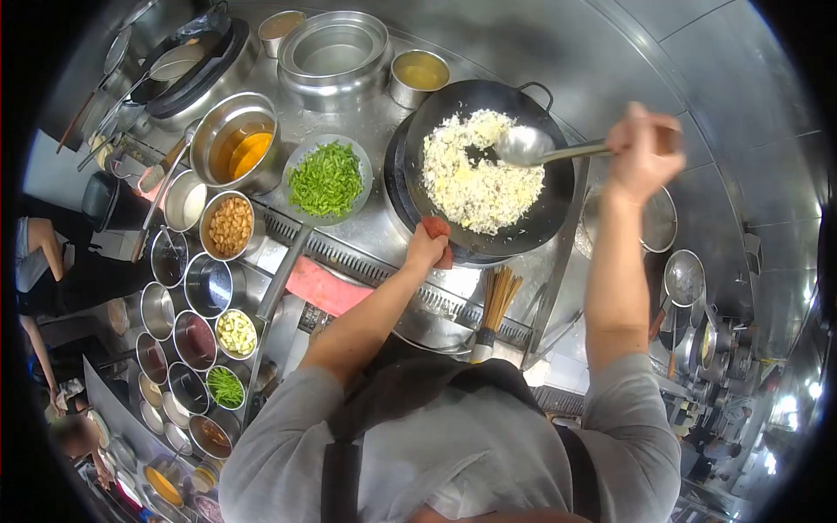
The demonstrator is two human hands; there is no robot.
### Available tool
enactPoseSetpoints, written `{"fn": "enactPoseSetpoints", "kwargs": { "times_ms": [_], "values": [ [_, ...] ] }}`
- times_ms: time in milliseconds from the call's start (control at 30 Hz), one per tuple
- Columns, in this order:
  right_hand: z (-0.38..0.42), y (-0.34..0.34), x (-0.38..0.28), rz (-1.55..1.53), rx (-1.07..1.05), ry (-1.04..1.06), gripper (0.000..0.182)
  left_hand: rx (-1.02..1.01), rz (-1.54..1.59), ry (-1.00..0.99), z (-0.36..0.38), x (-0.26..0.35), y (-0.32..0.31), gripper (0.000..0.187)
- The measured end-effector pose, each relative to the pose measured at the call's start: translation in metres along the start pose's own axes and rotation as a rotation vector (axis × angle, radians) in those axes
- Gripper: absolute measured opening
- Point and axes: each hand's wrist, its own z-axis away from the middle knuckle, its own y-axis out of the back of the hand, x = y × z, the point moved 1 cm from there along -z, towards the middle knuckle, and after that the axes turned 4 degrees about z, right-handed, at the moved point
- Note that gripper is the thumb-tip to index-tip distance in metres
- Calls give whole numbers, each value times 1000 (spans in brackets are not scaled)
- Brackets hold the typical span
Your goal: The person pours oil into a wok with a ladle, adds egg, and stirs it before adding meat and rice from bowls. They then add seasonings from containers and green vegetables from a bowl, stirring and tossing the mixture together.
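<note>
A black wok (558,196) sits on the stove, holding a mound of white rice with yellow bits (497,196). My left hand (426,250) is closed around a reddish cloth (442,253) at the wok's near-left rim. To the right and above the counter, my right hand (641,152) grips the handle of a metal ladle (526,146); the ladle's bowl rests at the rice's upper right. Left of the wok, chopped greens (325,179) lie in a strainer whose long handle (283,275) points toward me.
Behind the greens stand a large metal pot (334,57) and a tin of yellow liquid (420,71). A bowl of orange liquid (214,139) and several ingredient tins are at left. A bamboo brush (497,309) stands near me. Other people are at far left.
</note>
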Motion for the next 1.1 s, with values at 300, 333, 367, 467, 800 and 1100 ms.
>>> {"fn": "enactPoseSetpoints", "kwargs": {
  "times_ms": [300,333,367,467,800,1100],
  "values": [
    [31,-18,31,-27,-65,-115,21,-36,-73,91,23,38,8,41],
    [27,-16,16,-23,-56,-124,21,-42,-84,97,28,36,9,41],
    [18,-17,0,-73,-27,-98,20,-24,-104,53,25,39,9,43],
    [24,-8,-6,-294,-73,-8,16,-9,-108,35,23,36,8,44],
    [7,46,-11,-123,-43,-7,20,-15,-25,37,27,42,7,40],
    [35,18,7,-289,82,-85,19,-86,21,32,-2,9,1,33]
  ]
}}
